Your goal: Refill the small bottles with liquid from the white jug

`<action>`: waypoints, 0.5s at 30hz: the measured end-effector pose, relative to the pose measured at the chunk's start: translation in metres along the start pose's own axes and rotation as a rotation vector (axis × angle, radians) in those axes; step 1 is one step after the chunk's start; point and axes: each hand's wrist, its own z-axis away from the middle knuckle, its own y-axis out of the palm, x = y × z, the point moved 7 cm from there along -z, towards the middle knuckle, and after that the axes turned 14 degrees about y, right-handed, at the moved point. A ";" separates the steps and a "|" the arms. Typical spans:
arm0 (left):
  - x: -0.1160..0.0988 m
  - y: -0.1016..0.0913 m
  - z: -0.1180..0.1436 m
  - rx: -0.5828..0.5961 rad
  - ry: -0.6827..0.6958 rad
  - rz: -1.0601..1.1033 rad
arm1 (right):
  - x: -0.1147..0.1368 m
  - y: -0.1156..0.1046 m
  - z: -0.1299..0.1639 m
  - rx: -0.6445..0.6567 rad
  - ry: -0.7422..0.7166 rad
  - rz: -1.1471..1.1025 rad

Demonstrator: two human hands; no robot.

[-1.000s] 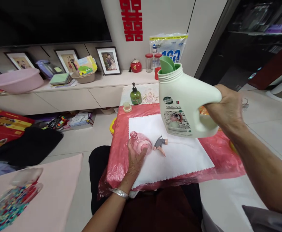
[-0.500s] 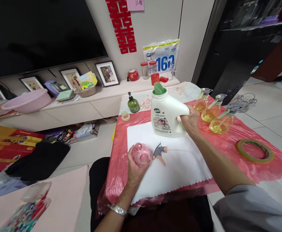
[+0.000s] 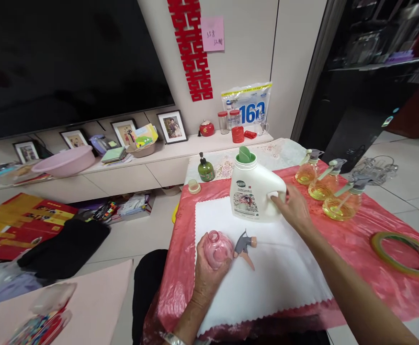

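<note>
- Detergent jug (image 3: 253, 191) is standing upright on the white cloth (image 3: 266, 268), right hand (image 3: 295, 208) resting loosely at its handle, grip released
- Left hand (image 3: 207, 273) is grasping the pink bottle (image 3: 218, 248) beside the spray nozzle (image 3: 244, 243)
- 3 amber spray bottles (image 3: 333, 191) are sitting near

The near right part of the white cloth (image 3: 284, 282) is left bare. Its far edge is blocked by the white jug (image 3: 254, 191). The table's (image 3: 374, 282) right far side is crowded by three spray bottles (image 3: 324, 184); a tape roll (image 3: 405, 247) lies by the right edge.
</note>
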 end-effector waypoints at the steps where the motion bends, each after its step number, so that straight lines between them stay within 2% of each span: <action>1: 0.001 0.000 0.000 -0.005 0.003 0.013 | -0.006 -0.005 0.009 -0.026 0.000 -0.002; 5: 0.003 0.001 0.001 -0.018 -0.003 0.038 | -0.035 -0.015 0.053 -0.093 0.035 -0.010; 7: 0.002 0.002 0.002 -0.011 -0.020 0.042 | -0.038 -0.005 0.077 -0.008 -0.016 0.010; 10: 0.000 0.003 0.001 -0.001 -0.030 0.060 | -0.029 0.017 0.108 0.170 -0.144 0.078; 15: -0.004 0.002 0.000 -0.027 -0.006 0.055 | -0.010 0.045 0.134 0.366 -0.251 0.271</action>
